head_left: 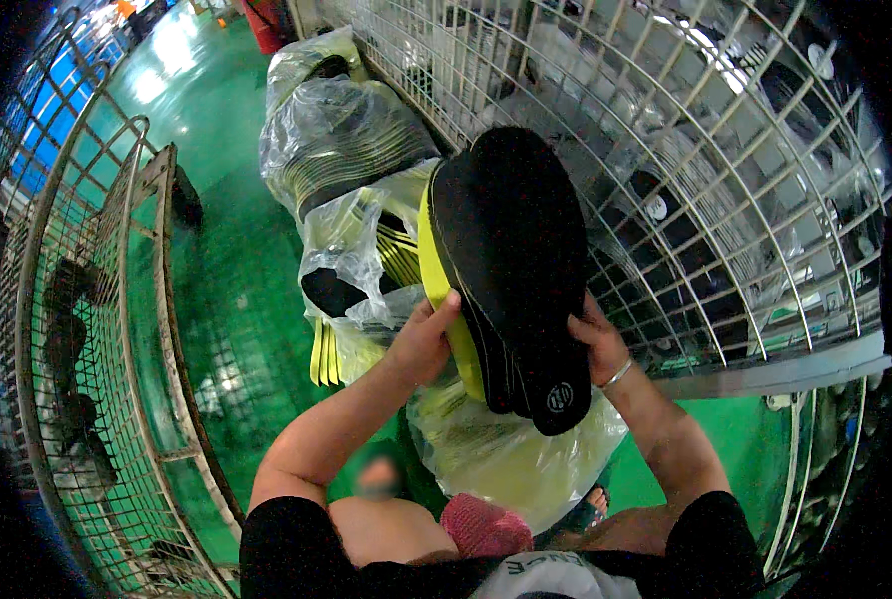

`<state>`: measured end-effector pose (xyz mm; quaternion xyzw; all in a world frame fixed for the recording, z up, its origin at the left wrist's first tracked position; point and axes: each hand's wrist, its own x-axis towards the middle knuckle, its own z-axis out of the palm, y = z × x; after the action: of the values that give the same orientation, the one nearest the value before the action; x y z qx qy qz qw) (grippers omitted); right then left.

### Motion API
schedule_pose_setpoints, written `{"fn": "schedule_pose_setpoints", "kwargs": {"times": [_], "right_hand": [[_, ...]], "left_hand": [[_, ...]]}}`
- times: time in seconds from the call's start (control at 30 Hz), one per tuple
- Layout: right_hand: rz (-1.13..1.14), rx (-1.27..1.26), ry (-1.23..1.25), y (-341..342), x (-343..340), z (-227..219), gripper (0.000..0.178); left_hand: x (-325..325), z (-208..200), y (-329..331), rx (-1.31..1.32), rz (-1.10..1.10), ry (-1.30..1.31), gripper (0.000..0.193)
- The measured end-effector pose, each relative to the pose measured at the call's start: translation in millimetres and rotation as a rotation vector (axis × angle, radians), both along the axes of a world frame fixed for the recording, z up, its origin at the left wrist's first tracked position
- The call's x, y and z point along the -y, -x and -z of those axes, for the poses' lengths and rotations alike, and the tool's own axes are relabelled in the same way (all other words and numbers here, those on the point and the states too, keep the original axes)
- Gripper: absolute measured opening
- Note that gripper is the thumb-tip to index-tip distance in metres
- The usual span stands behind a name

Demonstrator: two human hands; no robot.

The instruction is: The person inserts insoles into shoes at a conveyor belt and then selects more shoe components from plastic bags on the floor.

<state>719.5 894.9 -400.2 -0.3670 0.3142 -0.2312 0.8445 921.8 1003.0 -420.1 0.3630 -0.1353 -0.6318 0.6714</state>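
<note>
Between my two hands is a stack of black shoe insoles [526, 240] with a yellow-green layer showing along its left side. A small round pale mark sits at the near end of the top one. My left hand [428, 337] grips the stack's left edge, thumb up along the yellow-green side. My right hand [599, 344], with a bracelet at the wrist, closes on the right edge; its other fingers are hidden beneath. Under the stack lies a clear plastic bag [526, 464] with yellowish contents. Farther off, an opened bag [366, 240] shows more black and yellow-green insoles.
More filled plastic bags [341, 135] run away along a wire mesh cage [705, 200] on the right, which holds bagged black items. A metal mesh cart [96, 299] stands on the left. The green floor [236, 250] looks shiny. Far off is a red container [264, 25].
</note>
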Motion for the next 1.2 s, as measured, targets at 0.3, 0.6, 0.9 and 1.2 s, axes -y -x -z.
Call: {"fn": "schedule_pose_setpoints", "kwargs": {"times": [0.3, 0.6, 0.9, 1.2], "right_hand": [[-0.065, -0.036, 0.078, 3.0, 4.0, 8.7, 0.065], [-0.065, -0.037, 0.0, 0.4, -4.1, 13.3, 0.06], [-0.09, -0.005, 0.016, -3.4, -7.6, 13.2, 0.059], [-0.098, -0.014, 0.057, 0.4, -5.9, 16.3, 0.06]], "left_hand": [[-3.8, 7.3, -0.7, -0.122, 0.119, 0.175, 0.046], [-3.1, -33.9, -19.0, -0.071, 0.074, 0.115, 0.05], [-4.6, -34.3, -21.1, -0.166, 0.084, 0.171, 0.037], [-2.0, -39.7, -19.8, -0.079, 0.008, 0.132, 0.044]]}}
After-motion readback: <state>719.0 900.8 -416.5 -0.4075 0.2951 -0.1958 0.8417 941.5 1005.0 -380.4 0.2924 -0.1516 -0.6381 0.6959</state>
